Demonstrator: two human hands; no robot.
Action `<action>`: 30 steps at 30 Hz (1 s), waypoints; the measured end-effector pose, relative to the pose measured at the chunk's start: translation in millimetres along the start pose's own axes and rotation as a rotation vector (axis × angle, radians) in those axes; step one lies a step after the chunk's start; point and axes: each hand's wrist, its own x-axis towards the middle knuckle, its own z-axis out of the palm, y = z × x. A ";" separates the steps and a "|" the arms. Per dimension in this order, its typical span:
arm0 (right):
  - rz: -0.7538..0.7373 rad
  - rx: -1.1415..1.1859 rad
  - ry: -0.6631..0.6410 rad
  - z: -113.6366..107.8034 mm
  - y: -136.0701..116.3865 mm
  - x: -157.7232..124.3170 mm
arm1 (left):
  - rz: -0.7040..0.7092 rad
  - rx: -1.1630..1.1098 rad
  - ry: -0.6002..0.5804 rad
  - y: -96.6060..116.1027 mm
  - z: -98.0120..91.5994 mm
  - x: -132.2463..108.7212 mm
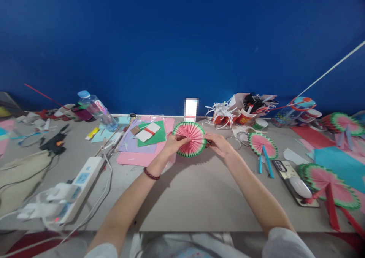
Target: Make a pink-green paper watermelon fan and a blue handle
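A round pleated paper fan [192, 144], pink with a green and white rim, is spread into a full disc above the table. My left hand [175, 144] grips its left side, with the thumb lying over the pleats toward the centre. At the right rim, the fingers of my right hand [218, 143] pinch the edge; the exact contact is partly hidden. Right of my hands lies a similar fan with blue sticks [262, 146]. Green, pink and purple paper sheets [154, 134] lie to the left.
A white power strip [82, 189] with plugs and cables occupies the left, near a tilted plastic bottle [98, 110] and a glue gun [55, 142]. Red cups [243, 117] with paper strips stand at the back. On the right are a phone [281, 166], a white mouse [300, 187] and a red-handled fan [327, 182].
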 end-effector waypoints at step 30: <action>-0.262 -0.529 -0.037 -9.2 -10.2 -9.1 | -0.003 0.115 -0.188 3.7 -6.0 -4.7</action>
